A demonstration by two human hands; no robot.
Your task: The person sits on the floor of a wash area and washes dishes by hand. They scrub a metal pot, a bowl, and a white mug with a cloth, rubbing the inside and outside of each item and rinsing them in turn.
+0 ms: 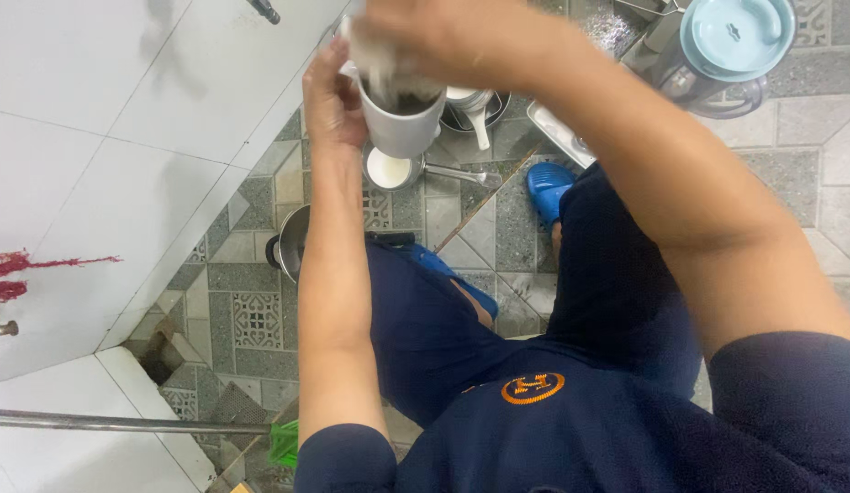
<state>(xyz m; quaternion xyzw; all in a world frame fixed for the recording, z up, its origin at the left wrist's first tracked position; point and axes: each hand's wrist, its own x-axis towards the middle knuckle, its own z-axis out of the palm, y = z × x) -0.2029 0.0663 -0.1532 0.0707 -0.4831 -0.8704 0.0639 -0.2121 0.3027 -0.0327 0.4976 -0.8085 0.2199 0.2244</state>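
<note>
R hand (443, 36) atop white cup (404, 123) (L-held)

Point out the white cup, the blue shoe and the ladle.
white cup (402, 128): head view, outer wall.
blue shoe (545, 187): head view, toe top.
ladle (390, 169): head view, white bowl.

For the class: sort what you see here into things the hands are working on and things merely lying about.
In hand: white cup, left hand, right hand with a rag inside the cup.
Lying about: small saucepan, metal pot, blue-lidded appliance, blue slipper.
</note>
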